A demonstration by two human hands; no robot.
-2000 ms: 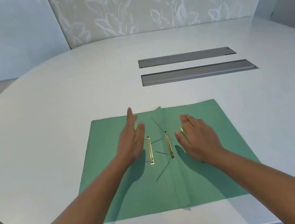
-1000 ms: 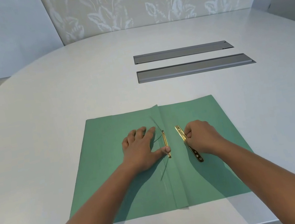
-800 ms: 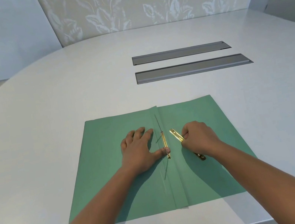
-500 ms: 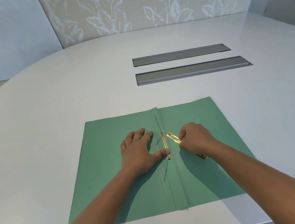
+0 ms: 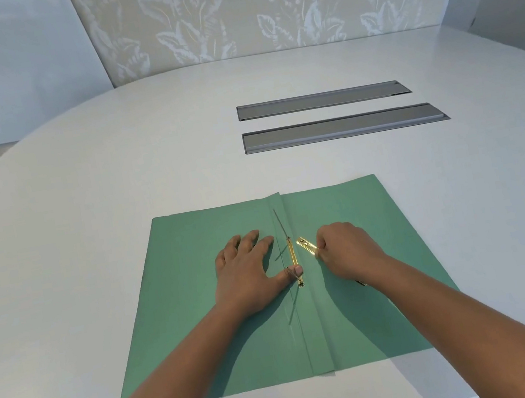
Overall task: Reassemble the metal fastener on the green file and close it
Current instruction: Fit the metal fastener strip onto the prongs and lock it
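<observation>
The green file [image 5: 203, 313] lies open and flat on the white table. A brass fastener base [image 5: 293, 256] runs along the spine fold, with thin prongs sticking up at its ends. My left hand [image 5: 248, 270] lies flat on the left flap, its thumb pressing the near end of the base. My right hand [image 5: 346, 250] is closed around a loose brass fastener bar [image 5: 307, 245], held at a slant just right of the base. The bar's far tip pokes out past my fingers; its near end shows under my wrist.
Two long grey cable hatches [image 5: 324, 100] [image 5: 343, 128] are set into the table [image 5: 82, 211] behind the file. A leaf-patterned wall panel stands beyond the table's far edge. The table's near edge runs just below the file.
My left hand went from raised to flat on the left flap, thumb on the base. My right hand picked up the loose bar and brought it leftwards, closer to the base.
</observation>
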